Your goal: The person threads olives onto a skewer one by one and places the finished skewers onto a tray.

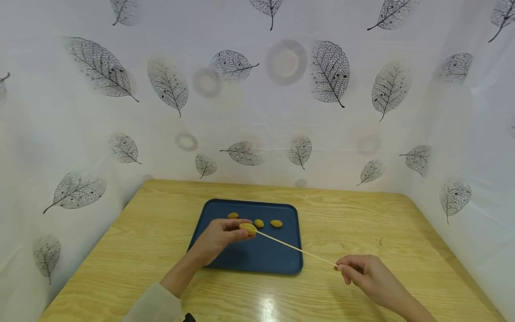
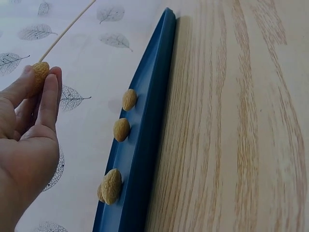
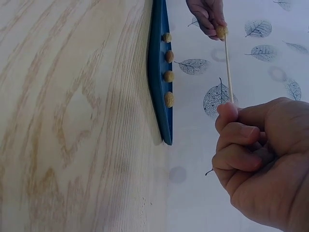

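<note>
My left hand (image 1: 215, 241) pinches a wrinkled, yellow-brown oval piece (image 1: 247, 229), like a nut or dried fruit, between thumb and fingers above the blue tray. A thin wooden skewer (image 1: 291, 246) runs from this piece to my right hand (image 1: 372, 278). The right thumb and index finger grip the skewer's far end, with the other fingers curled, as the right wrist view shows. One skewer tip meets the oval piece; how deep it goes in is hidden. Several similar pieces (image 2: 121, 129) lie on the tray, one mostly blocked from the head view by my left hand.
The shallow blue tray (image 1: 267, 261) with a raised rim lies on a light wood-grain table (image 1: 350, 219). A white curtain (image 1: 257, 107) printed with dark leaves stands behind the table and along both sides.
</note>
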`<state>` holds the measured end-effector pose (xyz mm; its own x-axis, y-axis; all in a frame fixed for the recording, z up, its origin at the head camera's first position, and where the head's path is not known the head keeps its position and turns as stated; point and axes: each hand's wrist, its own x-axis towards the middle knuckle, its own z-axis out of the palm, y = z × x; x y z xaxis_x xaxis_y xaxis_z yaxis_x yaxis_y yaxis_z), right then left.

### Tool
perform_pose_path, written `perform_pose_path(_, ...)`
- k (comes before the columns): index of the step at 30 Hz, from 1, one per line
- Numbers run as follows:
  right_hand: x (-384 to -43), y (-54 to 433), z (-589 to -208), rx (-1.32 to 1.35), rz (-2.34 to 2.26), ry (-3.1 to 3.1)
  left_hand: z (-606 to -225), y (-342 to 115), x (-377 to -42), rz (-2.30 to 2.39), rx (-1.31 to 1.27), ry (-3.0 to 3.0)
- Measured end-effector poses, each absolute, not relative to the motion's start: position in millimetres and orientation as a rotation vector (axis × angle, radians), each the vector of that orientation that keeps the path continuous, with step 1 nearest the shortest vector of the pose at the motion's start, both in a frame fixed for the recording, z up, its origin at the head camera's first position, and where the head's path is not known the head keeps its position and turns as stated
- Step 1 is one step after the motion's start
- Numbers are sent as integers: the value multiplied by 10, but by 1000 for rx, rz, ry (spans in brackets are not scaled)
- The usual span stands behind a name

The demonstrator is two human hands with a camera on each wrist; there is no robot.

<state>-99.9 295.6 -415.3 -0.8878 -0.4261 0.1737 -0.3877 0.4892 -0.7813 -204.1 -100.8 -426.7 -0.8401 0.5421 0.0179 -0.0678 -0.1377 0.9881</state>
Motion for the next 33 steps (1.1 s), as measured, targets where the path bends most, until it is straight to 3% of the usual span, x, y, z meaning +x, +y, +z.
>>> perform_pose_path(33,-964,2856,-4114,-559,-1377,2598,-4280,-983,-2019,1973,592,1764)
